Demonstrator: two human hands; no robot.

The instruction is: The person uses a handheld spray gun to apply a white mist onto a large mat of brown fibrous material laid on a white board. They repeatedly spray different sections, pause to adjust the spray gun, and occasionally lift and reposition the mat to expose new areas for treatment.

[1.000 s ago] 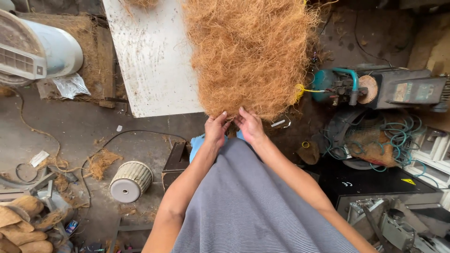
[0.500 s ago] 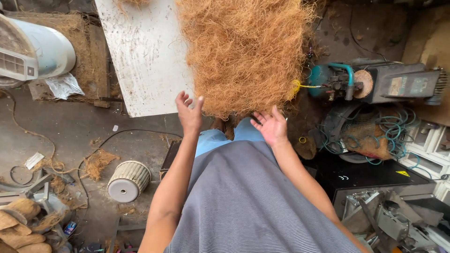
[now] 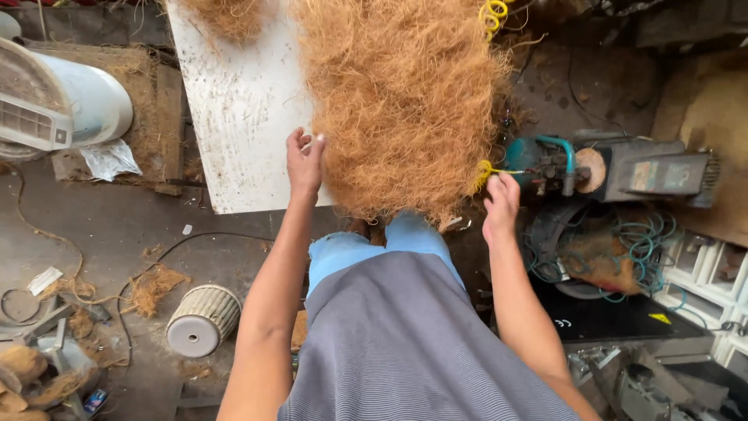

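Brown coir mat: left hand grips its edge, right hand pinches yellow cord.

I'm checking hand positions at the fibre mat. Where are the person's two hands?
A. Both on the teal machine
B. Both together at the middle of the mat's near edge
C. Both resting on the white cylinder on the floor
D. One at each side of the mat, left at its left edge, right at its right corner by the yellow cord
D: the left hand touches the left edge of the brown fibre mat, while the right hand is at its right near corner by the yellow cord.
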